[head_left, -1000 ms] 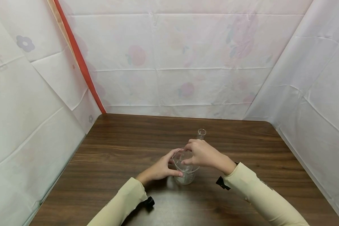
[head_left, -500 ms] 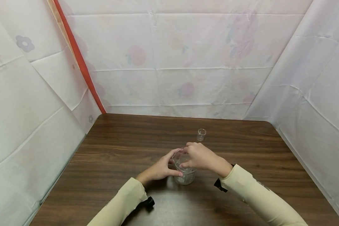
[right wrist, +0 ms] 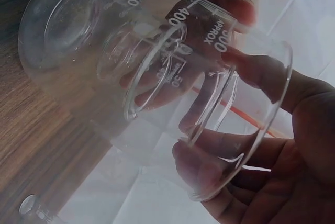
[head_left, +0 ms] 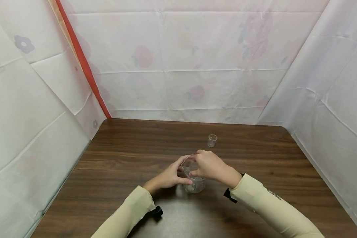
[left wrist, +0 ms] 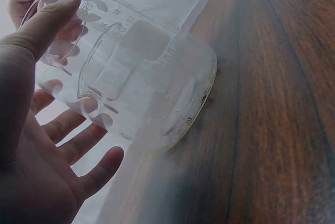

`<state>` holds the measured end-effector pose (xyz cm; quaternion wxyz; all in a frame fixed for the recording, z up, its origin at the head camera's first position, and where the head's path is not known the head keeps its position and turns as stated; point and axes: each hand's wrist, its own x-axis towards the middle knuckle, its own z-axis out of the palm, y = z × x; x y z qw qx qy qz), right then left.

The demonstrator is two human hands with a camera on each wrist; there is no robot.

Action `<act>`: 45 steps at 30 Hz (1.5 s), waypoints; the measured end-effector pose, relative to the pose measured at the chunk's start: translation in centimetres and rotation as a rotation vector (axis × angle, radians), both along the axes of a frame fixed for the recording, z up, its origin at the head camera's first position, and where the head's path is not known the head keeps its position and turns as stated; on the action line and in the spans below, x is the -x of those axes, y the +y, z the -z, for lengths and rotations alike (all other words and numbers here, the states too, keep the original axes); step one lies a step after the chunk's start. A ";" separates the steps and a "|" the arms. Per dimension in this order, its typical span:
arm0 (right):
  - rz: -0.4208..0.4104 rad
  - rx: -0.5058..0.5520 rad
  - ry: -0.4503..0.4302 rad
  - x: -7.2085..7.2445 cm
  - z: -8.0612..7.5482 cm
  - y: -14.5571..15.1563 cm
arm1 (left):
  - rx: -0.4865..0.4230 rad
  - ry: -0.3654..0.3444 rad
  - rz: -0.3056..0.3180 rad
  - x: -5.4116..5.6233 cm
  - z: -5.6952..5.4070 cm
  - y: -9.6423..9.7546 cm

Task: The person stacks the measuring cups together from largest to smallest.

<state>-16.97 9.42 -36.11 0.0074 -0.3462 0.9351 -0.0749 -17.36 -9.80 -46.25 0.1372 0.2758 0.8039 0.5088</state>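
In the head view, my left hand (head_left: 166, 178) grips the side of a large glass beaker (head_left: 197, 187) standing on the table, thumb in front and fingers behind. My right hand (head_left: 212, 167) reaches over the rim. The right wrist view shows its thumb and fingers inside the mouth, pinching a small glass beaker (right wrist: 179, 81) near its rim. A further glass rim (right wrist: 139, 77) rings that small beaker, seemingly a mid-sized beaker inside the large one. Through the wall in the left wrist view shows an inner beaker (left wrist: 111, 72). Overlapping clear glass makes the exact nesting hard to read.
Another tiny glass beaker (head_left: 212, 141) stands on the brown wooden table (head_left: 122, 148), behind and right of the large one. White patterned cloth (head_left: 178, 66) hangs at the back and both sides. A red strip (head_left: 83, 62) runs down the left corner.
My right hand has moved slightly left and down, deeper into the large beaker. The tiny beaker behind it has come into fuller view. My left hand keeps its grip.
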 end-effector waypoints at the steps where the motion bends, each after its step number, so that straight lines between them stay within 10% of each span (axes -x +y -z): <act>1: 0.002 -0.003 0.008 0.0 0.0 0.0 | -0.005 0.008 0.004 0.0 0.0 0.0; 45: -0.028 -0.116 0.058 0.0 1.8 -1.5 | -0.007 -0.013 0.012 -0.1 0.1 -0.1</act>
